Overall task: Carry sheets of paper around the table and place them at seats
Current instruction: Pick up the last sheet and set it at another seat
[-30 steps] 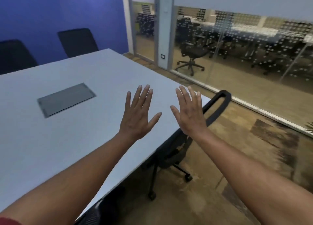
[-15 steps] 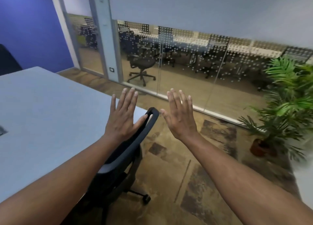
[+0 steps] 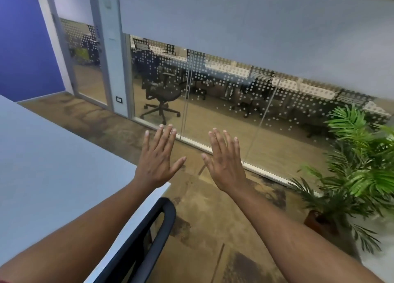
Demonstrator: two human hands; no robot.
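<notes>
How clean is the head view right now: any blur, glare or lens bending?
Head view: both bare hands, left hand and right hand, look sharp; green potted palm slightly smeared; straight frames of the dotted glass partition bow from wide-angle distortion; pale grey tabletop evenly lit, no glare.

Both bare forearms extended forward, palms down. Left hand (image 3: 158,160) flat, fingers spread, thumb out to the right. Right hand (image 3: 226,165) likewise flat and splayed, empty, just apart from the left.
</notes>
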